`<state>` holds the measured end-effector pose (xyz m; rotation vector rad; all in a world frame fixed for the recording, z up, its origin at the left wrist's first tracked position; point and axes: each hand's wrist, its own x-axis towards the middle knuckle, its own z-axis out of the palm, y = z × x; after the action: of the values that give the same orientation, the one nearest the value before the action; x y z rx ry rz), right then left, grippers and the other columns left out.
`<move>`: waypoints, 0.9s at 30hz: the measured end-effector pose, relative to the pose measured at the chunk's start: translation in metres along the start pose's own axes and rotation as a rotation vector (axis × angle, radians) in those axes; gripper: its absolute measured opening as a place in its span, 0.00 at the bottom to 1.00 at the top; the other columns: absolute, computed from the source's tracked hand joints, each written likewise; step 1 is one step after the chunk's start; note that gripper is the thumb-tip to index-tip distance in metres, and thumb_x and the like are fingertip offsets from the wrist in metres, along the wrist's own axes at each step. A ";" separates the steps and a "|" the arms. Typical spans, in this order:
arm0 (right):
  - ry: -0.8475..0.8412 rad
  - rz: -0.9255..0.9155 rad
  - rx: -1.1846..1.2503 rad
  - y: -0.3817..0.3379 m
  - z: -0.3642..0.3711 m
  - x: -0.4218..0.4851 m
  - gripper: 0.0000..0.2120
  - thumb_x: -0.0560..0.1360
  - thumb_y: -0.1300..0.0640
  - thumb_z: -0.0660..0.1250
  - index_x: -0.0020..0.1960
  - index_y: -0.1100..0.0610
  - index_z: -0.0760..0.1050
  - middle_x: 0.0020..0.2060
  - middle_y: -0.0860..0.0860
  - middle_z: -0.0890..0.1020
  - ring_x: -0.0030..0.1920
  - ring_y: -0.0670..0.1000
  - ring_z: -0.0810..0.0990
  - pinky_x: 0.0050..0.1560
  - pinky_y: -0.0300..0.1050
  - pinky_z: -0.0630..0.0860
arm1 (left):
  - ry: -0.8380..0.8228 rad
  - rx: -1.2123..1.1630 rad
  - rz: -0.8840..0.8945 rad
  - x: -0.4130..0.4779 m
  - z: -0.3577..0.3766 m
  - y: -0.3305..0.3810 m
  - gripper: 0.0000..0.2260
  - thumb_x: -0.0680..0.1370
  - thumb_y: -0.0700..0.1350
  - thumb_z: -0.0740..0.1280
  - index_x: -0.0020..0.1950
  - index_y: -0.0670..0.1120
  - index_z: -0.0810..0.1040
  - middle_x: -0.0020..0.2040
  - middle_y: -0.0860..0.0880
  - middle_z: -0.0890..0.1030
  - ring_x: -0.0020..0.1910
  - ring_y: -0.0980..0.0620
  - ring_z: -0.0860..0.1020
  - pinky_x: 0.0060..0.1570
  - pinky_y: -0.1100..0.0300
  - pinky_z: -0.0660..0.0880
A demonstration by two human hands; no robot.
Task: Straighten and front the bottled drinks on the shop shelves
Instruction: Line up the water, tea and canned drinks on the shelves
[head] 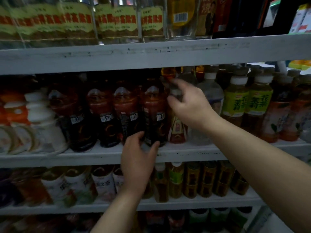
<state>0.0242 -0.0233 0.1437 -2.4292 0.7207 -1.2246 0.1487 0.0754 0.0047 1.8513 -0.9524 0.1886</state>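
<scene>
on the middle shelf (50,157), left hand (138,158) grips a dark bottle (155,115) low; right hand (190,105) blurred, its grip unclear.

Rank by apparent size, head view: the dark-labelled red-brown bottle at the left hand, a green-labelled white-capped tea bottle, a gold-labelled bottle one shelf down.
1. Dark-labelled red-brown bottle, largest, but nearer the front.
2. Green-labelled white-capped tea bottle.
3. Gold-labelled bottle, top hidden by the shelf edge.

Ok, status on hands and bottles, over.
Left hand grips base of dark-labelled red plastic bottle. Right hand at neck of red-gold-labelled clear bottle, grip unclear. Nothing blocking.
</scene>
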 end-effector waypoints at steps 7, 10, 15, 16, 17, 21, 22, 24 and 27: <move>-0.174 0.316 0.028 -0.025 0.019 0.058 0.16 0.71 0.40 0.68 0.52 0.51 0.76 0.39 0.49 0.81 0.33 0.49 0.79 0.28 0.40 0.71 | 0.073 -0.074 0.103 -0.005 0.029 0.008 0.22 0.73 0.53 0.72 0.63 0.47 0.74 0.61 0.51 0.73 0.61 0.56 0.70 0.59 0.67 0.65; -0.102 0.294 -0.005 -0.023 0.020 0.062 0.14 0.67 0.39 0.72 0.41 0.48 0.76 0.37 0.45 0.79 0.36 0.46 0.77 0.33 0.41 0.74 | 0.061 -0.053 0.099 -0.003 0.031 0.004 0.26 0.72 0.55 0.72 0.66 0.46 0.71 0.63 0.50 0.71 0.63 0.57 0.68 0.60 0.68 0.62; 0.045 0.261 -0.223 -0.021 0.034 0.056 0.21 0.67 0.33 0.66 0.45 0.50 0.75 0.35 0.45 0.77 0.33 0.45 0.73 0.29 0.39 0.69 | -0.008 0.025 0.135 0.000 0.036 0.000 0.33 0.72 0.58 0.71 0.72 0.45 0.66 0.69 0.48 0.69 0.67 0.52 0.69 0.61 0.61 0.68; 0.071 0.261 -0.256 -0.023 0.036 0.055 0.22 0.67 0.32 0.66 0.43 0.51 0.75 0.34 0.45 0.77 0.32 0.45 0.73 0.27 0.39 0.67 | -0.006 0.052 0.144 0.001 0.035 -0.001 0.33 0.72 0.58 0.71 0.72 0.44 0.66 0.69 0.47 0.70 0.67 0.50 0.70 0.60 0.59 0.70; 0.088 0.262 -0.271 -0.025 0.037 0.055 0.22 0.66 0.31 0.65 0.42 0.50 0.75 0.33 0.45 0.76 0.31 0.45 0.73 0.26 0.39 0.66 | -0.004 0.068 0.151 0.001 0.035 -0.001 0.33 0.72 0.57 0.72 0.72 0.44 0.66 0.69 0.47 0.71 0.66 0.50 0.71 0.60 0.58 0.71; 0.002 0.266 -0.189 -0.026 0.036 0.049 0.18 0.67 0.33 0.66 0.37 0.48 0.73 0.32 0.43 0.77 0.33 0.43 0.75 0.26 0.38 0.65 | -0.025 0.081 0.193 0.001 0.032 -0.007 0.31 0.75 0.53 0.69 0.74 0.43 0.64 0.71 0.46 0.69 0.68 0.49 0.69 0.61 0.64 0.63; -0.032 0.289 -0.134 -0.025 0.036 0.047 0.16 0.67 0.35 0.68 0.37 0.47 0.72 0.33 0.42 0.77 0.34 0.43 0.75 0.27 0.38 0.66 | -0.028 0.097 0.201 0.001 0.032 -0.009 0.31 0.76 0.53 0.69 0.74 0.42 0.63 0.72 0.46 0.69 0.69 0.49 0.69 0.61 0.64 0.63; -0.046 0.317 -0.070 -0.020 0.037 0.044 0.15 0.66 0.37 0.71 0.39 0.46 0.71 0.35 0.41 0.76 0.36 0.43 0.77 0.29 0.38 0.71 | -0.022 0.141 0.220 0.001 0.031 -0.009 0.30 0.76 0.52 0.69 0.74 0.41 0.65 0.71 0.45 0.69 0.68 0.48 0.70 0.62 0.61 0.66; -0.003 0.317 -0.040 -0.018 0.039 0.041 0.20 0.63 0.35 0.72 0.46 0.46 0.72 0.37 0.39 0.75 0.38 0.41 0.75 0.30 0.36 0.71 | -0.017 0.162 0.251 0.000 0.028 -0.005 0.28 0.76 0.50 0.69 0.72 0.40 0.67 0.70 0.44 0.71 0.67 0.46 0.71 0.62 0.56 0.70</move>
<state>0.0823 -0.0297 0.1569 -2.2352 1.0887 -1.0878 0.1446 0.0529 -0.0129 1.8779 -1.2107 0.4137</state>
